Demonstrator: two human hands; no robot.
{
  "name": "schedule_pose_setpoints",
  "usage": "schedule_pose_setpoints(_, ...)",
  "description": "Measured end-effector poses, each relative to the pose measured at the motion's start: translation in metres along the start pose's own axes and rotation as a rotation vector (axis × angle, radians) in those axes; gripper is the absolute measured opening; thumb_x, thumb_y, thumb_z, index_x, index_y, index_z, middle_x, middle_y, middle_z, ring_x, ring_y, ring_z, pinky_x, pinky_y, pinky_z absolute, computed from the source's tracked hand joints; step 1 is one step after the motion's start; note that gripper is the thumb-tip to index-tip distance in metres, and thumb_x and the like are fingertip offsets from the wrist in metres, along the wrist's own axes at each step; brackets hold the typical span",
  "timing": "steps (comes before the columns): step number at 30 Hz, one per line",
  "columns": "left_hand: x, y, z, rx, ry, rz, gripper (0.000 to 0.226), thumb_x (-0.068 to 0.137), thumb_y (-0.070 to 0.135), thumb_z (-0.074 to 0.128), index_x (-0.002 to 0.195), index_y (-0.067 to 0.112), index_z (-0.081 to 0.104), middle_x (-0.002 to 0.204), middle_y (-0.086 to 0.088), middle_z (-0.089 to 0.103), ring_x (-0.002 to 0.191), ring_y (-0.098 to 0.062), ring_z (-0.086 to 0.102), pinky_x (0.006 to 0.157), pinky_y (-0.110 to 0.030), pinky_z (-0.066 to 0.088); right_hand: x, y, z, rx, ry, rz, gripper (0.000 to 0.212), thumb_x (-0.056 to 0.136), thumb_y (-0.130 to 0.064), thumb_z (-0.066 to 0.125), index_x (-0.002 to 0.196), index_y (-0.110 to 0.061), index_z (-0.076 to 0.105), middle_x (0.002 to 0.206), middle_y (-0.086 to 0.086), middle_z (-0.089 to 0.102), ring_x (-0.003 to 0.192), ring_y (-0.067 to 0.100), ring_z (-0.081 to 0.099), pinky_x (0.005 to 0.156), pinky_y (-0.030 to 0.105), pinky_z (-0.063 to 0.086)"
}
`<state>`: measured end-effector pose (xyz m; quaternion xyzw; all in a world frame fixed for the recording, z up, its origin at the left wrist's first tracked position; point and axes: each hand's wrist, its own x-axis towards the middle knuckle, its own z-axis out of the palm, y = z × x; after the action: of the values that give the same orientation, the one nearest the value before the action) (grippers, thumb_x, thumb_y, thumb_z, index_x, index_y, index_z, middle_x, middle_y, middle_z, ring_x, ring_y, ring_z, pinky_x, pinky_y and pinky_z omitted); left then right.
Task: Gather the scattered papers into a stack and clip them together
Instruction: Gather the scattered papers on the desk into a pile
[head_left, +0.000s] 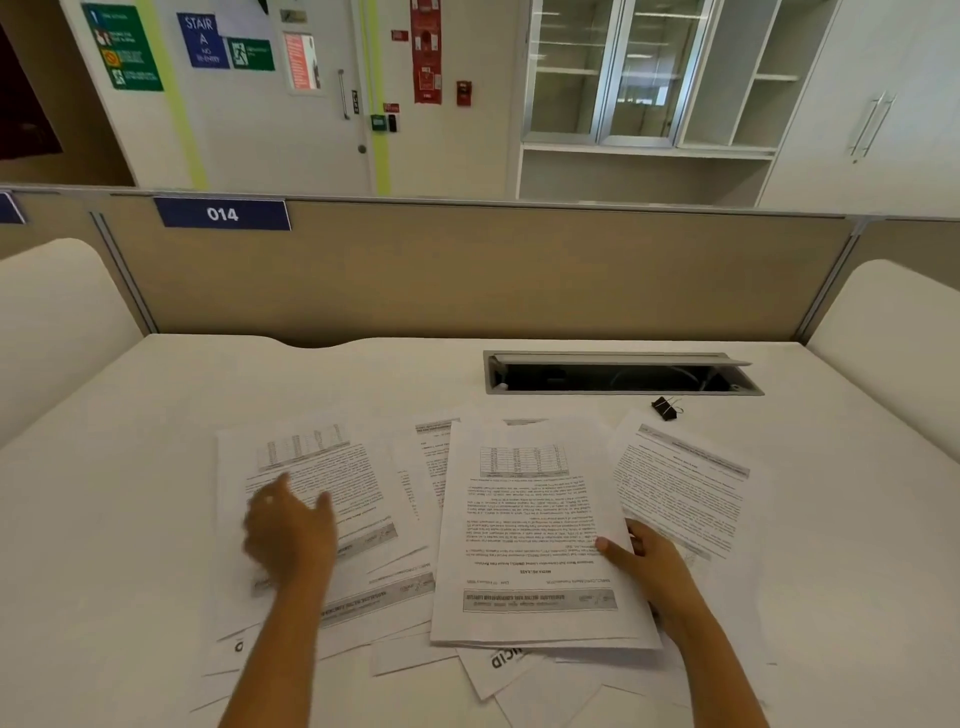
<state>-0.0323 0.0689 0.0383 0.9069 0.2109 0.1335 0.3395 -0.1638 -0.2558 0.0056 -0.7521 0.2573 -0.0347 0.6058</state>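
Observation:
Several printed white papers lie scattered and overlapping across the near half of the white desk (130, 441). My right hand (649, 566) grips the right edge of a raised sheet (530, 525), thumb on top and fingers underneath. My left hand (288, 535), blurred, hovers with fingers spread over the left sheet (332, 467), holding nothing. Another sheet (685, 483) lies angled at the right. A black binder clip (666, 408) rests on the desk beyond the papers, at the back right, apart from both hands.
An open cable tray (618, 376) is set into the desk behind the papers. A beige partition (467, 270) with a "014" label closes the back. White curved side panels (52, 322) flank the desk left and right.

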Motion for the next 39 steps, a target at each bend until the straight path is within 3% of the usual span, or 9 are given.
schedule_pose_setpoints(3,0.02,-0.024,-0.019,0.061,-0.032,-0.256,0.079,0.075,0.031,0.073,0.135,-0.005,0.035,0.141,-0.031,0.032,0.128,-0.047,0.03,0.101,-0.057,0.03,0.0,0.0,0.001,-0.013,0.011,-0.002,0.04,0.082,-0.026,0.068,0.12,-0.017,0.057,0.107,0.002,0.071,0.087,0.02,0.072,0.076,0.04,0.059)
schedule_pose_setpoints(8,0.033,-0.04,-0.025,-0.006,-0.153,-0.409,0.077,0.066,0.013,0.081,0.121,-0.018,0.038,0.127,-0.037,0.041,0.118,-0.049,0.04,0.095,-0.054,0.038,0.001,0.001,0.001,-0.013,0.008,0.004,0.041,0.083,-0.026,0.067,0.121,-0.017,0.055,0.107,0.004,0.071,0.087,0.022,0.071,0.079,0.045,0.059)
schedule_pose_setpoints(12,0.039,-0.047,-0.031,-0.17,-0.259,-0.368,0.052,0.07,0.01,0.078,0.111,-0.014,0.057,0.116,-0.032,0.06,0.105,-0.045,0.058,0.09,-0.047,0.049,0.001,0.0,0.001,-0.01,0.006,0.004,0.04,0.084,-0.025,0.067,0.121,-0.018,0.054,0.108,0.004,0.071,0.087,0.023,0.072,0.077,0.046,0.059)
schedule_pose_setpoints(16,0.029,-0.038,-0.045,-0.237,-0.219,-0.247,0.04,0.087,0.016,0.062,0.117,-0.008,0.057,0.12,-0.028,0.06,0.109,-0.043,0.056,0.095,-0.047,0.046,-0.002,-0.002,0.001,0.004,0.009,0.005,0.036,0.084,-0.024,0.066,0.118,-0.02,0.054,0.106,0.003,0.071,0.084,0.021,0.072,0.074,0.041,0.06)
schedule_pose_setpoints(22,0.033,-0.022,-0.088,-0.3,-0.058,-0.078,0.035,0.094,0.014,0.05,0.123,-0.003,0.055,0.123,-0.027,0.058,0.109,-0.042,0.055,0.095,-0.045,0.043,-0.002,-0.003,0.001,0.002,0.016,0.002,0.036,0.084,-0.024,0.066,0.118,-0.02,0.055,0.105,0.002,0.071,0.084,0.02,0.072,0.071,0.036,0.06)
schedule_pose_setpoints(26,0.045,-0.024,-0.105,-0.387,-0.07,-0.088,0.036,0.094,0.02,0.05,0.123,0.001,0.056,0.12,-0.024,0.06,0.092,-0.03,0.054,0.082,-0.034,0.041,-0.001,-0.002,0.001,-0.014,0.02,0.007,0.038,0.084,-0.025,0.066,0.12,-0.02,0.055,0.105,0.001,0.071,0.084,0.02,0.072,0.071,0.036,0.06)
schedule_pose_setpoints(33,0.035,-0.021,-0.099,-0.176,0.042,0.037,0.033,0.096,0.01,0.042,0.12,-0.005,0.059,0.12,-0.033,0.058,0.114,-0.049,0.051,0.1,-0.049,0.038,-0.006,-0.007,0.002,-0.028,0.019,0.008,0.036,0.085,-0.024,0.065,0.119,-0.021,0.054,0.105,0.0,0.07,0.084,0.017,0.071,0.059,0.025,0.057)
schedule_pose_setpoints(36,0.033,-0.012,-0.107,-0.239,0.074,0.129,0.032,0.096,0.013,0.044,0.119,-0.004,0.059,0.117,-0.03,0.061,0.109,-0.046,0.055,0.098,-0.049,0.041,-0.008,-0.009,0.002,-0.028,0.014,0.006,0.036,0.085,-0.024,0.065,0.119,-0.021,0.053,0.104,0.0,0.07,0.083,0.017,0.071,0.056,0.022,0.056)
schedule_pose_setpoints(39,0.027,0.011,-0.12,-0.508,0.017,0.142,0.03,0.094,0.019,0.049,0.114,0.002,0.062,0.103,-0.02,0.067,0.095,-0.035,0.06,0.087,-0.042,0.046,-0.007,-0.009,0.002,-0.044,0.008,0.011,0.037,0.085,-0.024,0.065,0.12,-0.02,0.054,0.107,0.002,0.07,0.086,0.02,0.071,0.069,0.035,0.06)
